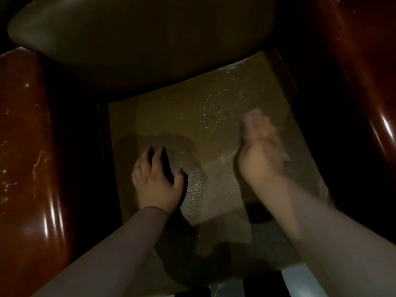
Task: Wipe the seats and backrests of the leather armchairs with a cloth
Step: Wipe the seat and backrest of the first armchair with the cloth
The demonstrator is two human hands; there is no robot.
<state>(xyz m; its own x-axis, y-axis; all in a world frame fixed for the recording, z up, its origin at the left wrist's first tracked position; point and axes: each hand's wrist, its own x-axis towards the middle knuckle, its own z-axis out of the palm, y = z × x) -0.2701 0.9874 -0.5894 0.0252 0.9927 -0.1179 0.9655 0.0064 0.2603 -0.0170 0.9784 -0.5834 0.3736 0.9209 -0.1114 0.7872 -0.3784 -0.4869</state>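
Note:
I look straight down at the olive-brown leather seat (182, 116) of an armchair in dim light. My left hand (157, 179) rests on the seat's left half with fingers spread and slightly bent, holding nothing. My right hand (260, 151) is blurred on the seat's right side and holds a pale cloth (254, 116) that shows above and beside the fingers. Small shiny droplets speckle the seat just left of the cloth. The rounded backrest (132, 33) curves across the top of the view.
Glossy reddish-brown wooden armrests stand at the left (27, 146) and right (368, 86) of the seat. Dark gaps run between seat and armrests. A pale floor strip (297, 281) with dark bars shows below the seat's front edge.

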